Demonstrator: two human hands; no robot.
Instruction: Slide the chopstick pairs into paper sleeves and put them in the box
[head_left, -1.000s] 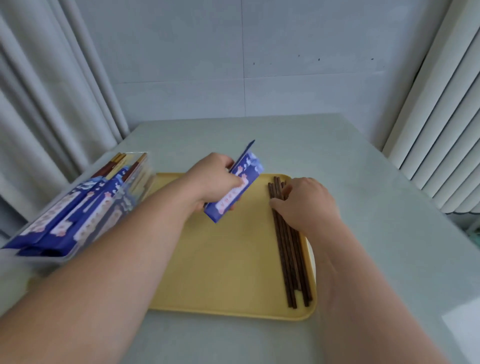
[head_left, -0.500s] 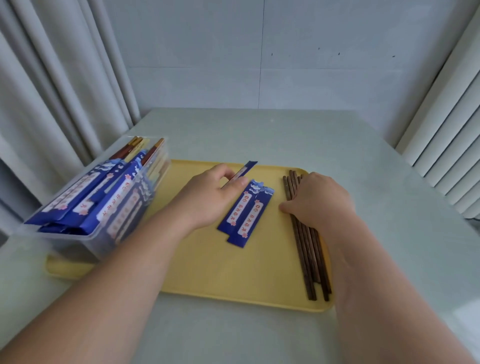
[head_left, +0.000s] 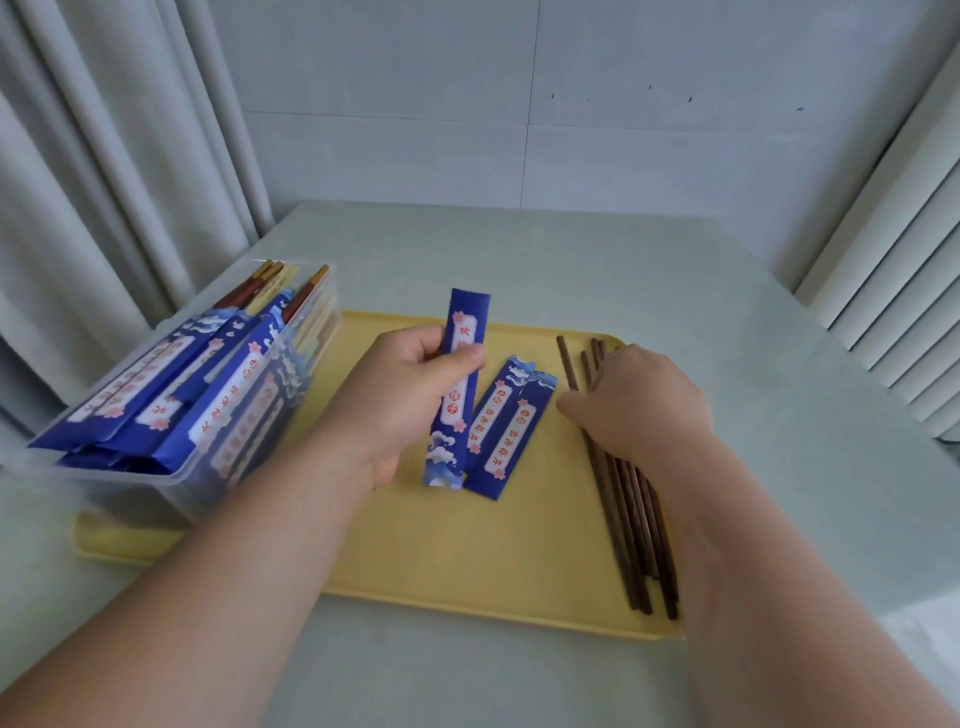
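Left hand (head_left: 410, 387) pinches one blue sleeve (head_left: 460, 395) between thumb and fingers, up off the tray's middle. Half a second ago that hand was down flat on the sleeves! Two spare sleeves (head_left: 506, 434) stay lying there. Right hand (head_left: 636, 408) covers the loose chopsticks (head_left: 631, 525) along the right edge; pinching or just resting, I cannot tell. Loading looks next. The box (head_left: 249, 457) of sleeved pairs sits at the yellow tray's (head_left: 467, 566) left edge, on a pale table (head_left: 779, 364), with curtains (head_left: 104, 156) behind.
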